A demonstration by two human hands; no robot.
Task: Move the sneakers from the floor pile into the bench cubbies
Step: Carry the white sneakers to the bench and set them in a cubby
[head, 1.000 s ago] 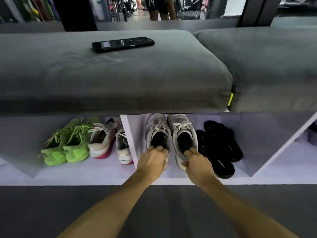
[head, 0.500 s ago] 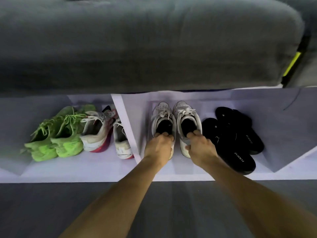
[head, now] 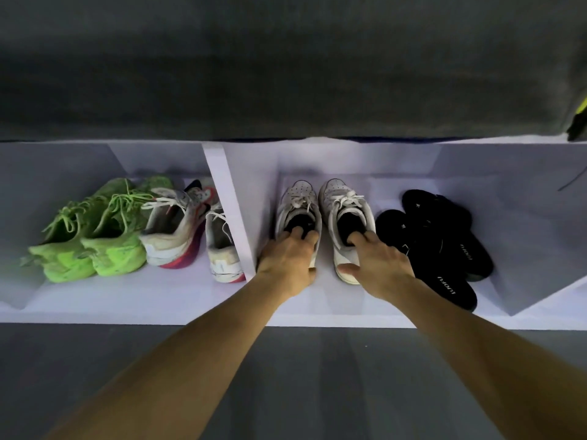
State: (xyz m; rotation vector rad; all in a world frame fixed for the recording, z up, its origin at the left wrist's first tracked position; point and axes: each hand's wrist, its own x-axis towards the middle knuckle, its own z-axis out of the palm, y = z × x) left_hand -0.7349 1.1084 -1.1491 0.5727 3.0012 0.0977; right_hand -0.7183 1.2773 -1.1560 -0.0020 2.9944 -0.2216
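A: From the head camera, where do the white sneakers sit?

B: Both are in the middle cubby (head: pixel 349 306), toes toward the back. The left white sneaker (head: pixel 298 201) is just beside the divider (head: pixel 222 198); the right white sneaker (head: pixel 344 204) lies beside it, near the black slippers (head: pixel 444 249).

A: And the grips?

B: The left hand (head: pixel 287 258) covers the heel of its shoe, fingertips curled down into the dark opening, so it looks clamped on the collar. The right hand (head: pixel 378 262) has fingers hooked into the other shoe's opening and the thumb (head: pixel 347 268) pressed to the heel, pinching it.

A: How would you finish this step well?

B: I'd judge the pair is nearly placed. Push both heels evenly so the toes run straight back, keep the left shoe off the divider, and don't let the right one ride onto the slippers. Then lift the fingers straight out, so the collars aren't dragged forward.

A: The next cubby over?

B: It holds the green sneakers (head: pixel 92 236) and a white and red pair (head: pixel 181 230). No floor pile is in view.
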